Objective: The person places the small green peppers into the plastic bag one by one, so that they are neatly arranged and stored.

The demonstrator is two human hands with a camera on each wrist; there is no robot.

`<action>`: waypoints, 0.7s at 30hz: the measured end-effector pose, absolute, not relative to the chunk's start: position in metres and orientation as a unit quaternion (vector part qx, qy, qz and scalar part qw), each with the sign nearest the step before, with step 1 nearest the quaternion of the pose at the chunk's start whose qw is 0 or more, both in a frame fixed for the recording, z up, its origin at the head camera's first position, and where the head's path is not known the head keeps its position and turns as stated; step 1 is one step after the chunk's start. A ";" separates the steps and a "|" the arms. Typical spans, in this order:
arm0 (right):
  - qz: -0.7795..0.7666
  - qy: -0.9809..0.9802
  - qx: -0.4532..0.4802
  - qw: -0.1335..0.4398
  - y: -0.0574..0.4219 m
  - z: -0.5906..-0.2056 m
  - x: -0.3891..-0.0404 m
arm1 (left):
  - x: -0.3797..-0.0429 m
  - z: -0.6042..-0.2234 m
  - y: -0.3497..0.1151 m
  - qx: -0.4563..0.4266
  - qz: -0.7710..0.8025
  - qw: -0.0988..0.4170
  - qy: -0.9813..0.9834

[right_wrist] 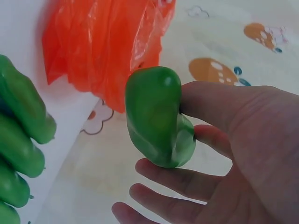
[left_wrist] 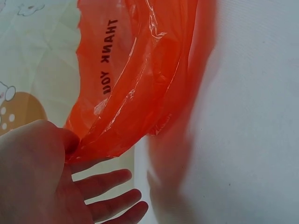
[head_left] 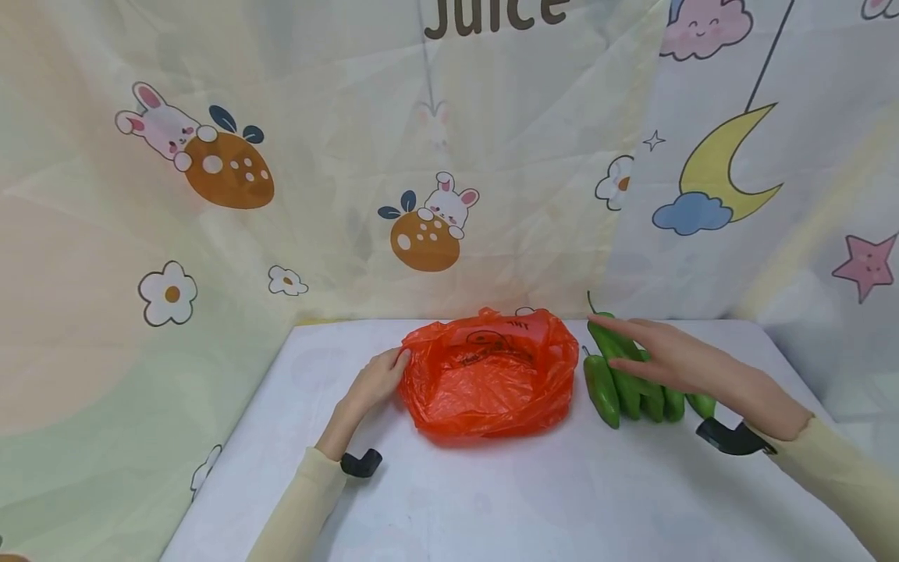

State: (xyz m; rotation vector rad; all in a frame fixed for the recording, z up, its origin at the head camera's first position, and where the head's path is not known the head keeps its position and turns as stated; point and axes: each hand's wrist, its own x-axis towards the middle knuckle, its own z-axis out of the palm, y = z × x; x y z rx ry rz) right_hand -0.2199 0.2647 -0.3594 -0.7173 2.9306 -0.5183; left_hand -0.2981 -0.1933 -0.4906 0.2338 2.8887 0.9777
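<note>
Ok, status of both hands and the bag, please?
Left hand pinches orange bag rim. Right hand grips one green pepper. Nothing between.

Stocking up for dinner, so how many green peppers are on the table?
5 at least, some may be hidden under the right hand. The green peppers lie side by side right of the orange bag; the hand grips one of them.

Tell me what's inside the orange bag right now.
The orange bag lies open; only crumpled plastic shows inside, no peppers. The near folds hide its bottom. The green peppers lie beside it.
</note>
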 end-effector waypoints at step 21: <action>-0.170 0.944 -0.267 0.095 0.211 -0.327 -0.230 | -0.297 -0.491 -0.192 0.078 0.319 0.047 0.943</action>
